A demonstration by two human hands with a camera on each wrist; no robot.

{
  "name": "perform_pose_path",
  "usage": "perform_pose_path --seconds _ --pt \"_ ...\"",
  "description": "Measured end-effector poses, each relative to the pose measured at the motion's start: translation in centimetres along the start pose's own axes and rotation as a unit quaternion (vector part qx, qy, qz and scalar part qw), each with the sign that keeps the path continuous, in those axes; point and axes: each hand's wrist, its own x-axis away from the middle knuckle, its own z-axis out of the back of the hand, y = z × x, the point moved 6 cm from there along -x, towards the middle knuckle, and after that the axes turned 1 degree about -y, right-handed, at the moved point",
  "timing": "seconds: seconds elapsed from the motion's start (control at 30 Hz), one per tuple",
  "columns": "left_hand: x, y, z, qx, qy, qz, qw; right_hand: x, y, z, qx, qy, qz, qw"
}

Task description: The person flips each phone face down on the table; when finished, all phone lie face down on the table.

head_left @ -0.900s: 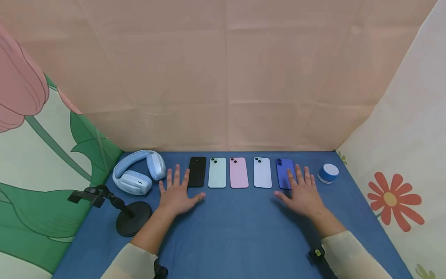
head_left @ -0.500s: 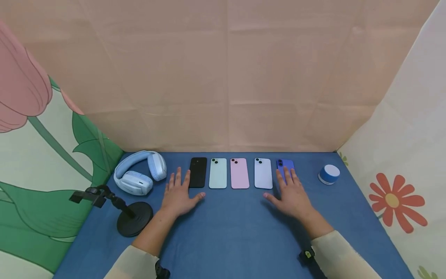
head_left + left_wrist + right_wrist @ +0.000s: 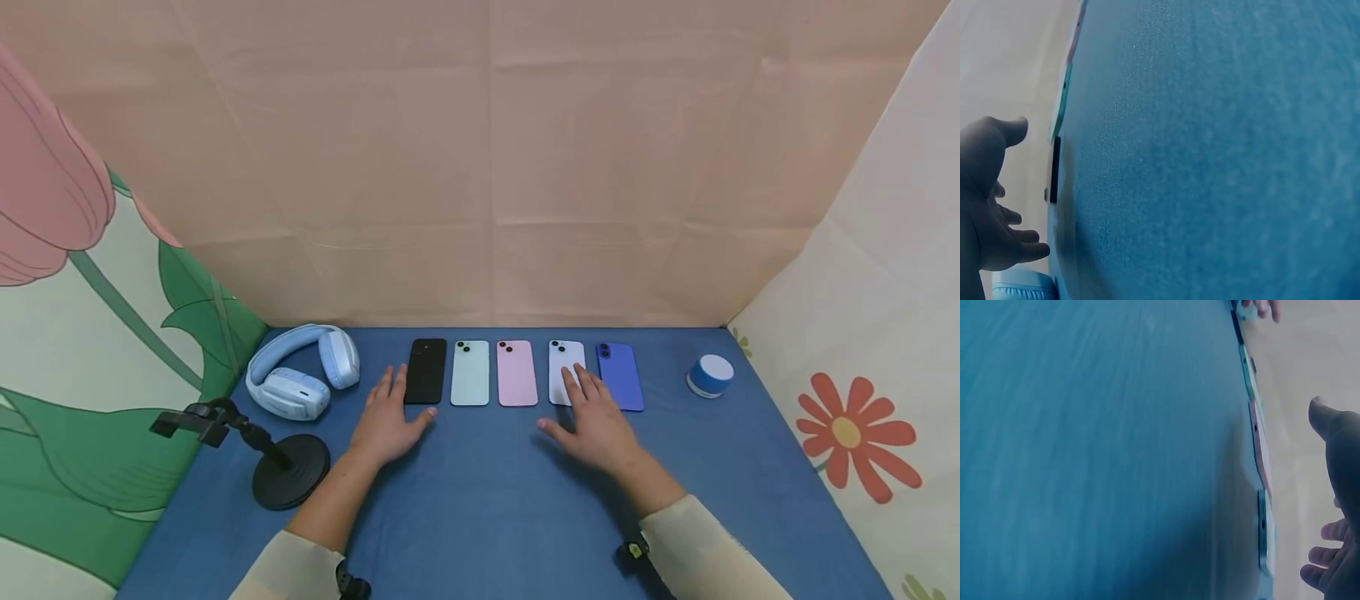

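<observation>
On the blue cloth-covered table (image 3: 487, 517), 5 phones lie face down in 1 row close to the far edge, each with its long axis pointing from the near edge to the far edge. From left to right they are the black phone (image 3: 426, 371), the mint green phone (image 3: 470, 372), the pink phone (image 3: 517, 372), the pale lavender phone (image 3: 564, 367) and the blue phone (image 3: 621, 376).

The right hand (image 3: 596, 425) lies palm down with its fingers straight and a little spread, and it holds nothing. Its fingertips lie over the near end of the pale lavender phone, partly also over the gap toward the blue phone. Whether they touch the phone or only hover above it, I cannot tell; the right wrist view shows the fingers (image 3: 1329, 556) relaxed beside the row of phones, seen from the edge.

The left hand (image 3: 388, 421) is also flat and relaxed, with nothing in it. Its fingertips are just beside the near end of the black phone, on that phone's left side.

So the pale lavender phone lies straight ahead of the right hand, toward the far edge, and the right hand is clearly nearer to it than the left.

Near the far left corner lie light blue headphones (image 3: 300, 375). A black phone stand (image 3: 281, 467) is by the left edge, and a small blue and white round speaker (image 3: 709, 374) sits near the far right corner.
</observation>
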Motion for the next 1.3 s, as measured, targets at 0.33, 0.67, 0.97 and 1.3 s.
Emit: perform_pose_path --seconds 0.33,0.67,0.97,1.3 --pt "-0.2 -0.7 0.0 0.046 0.018 -0.002 0.9988 -0.9 -3.0 -1.1 -0.030 -0.012 0.016 0.999" --pt "-0.4 -1.1 0.1 0.081 0.010 0.001 0.9967 -2.0 -5.5 -2.1 -0.068 -0.018 0.034 0.997" --pt "-0.5 -1.3 0.1 0.085 0.006 0.016 0.9962 -3.2 -7.5 -2.9 -0.087 -0.029 0.035 0.995" --pt "-0.8 -1.6 0.2 0.080 0.006 0.022 0.9966 -4.6 -9.5 -3.9 -0.098 -0.037 0.053 0.993"
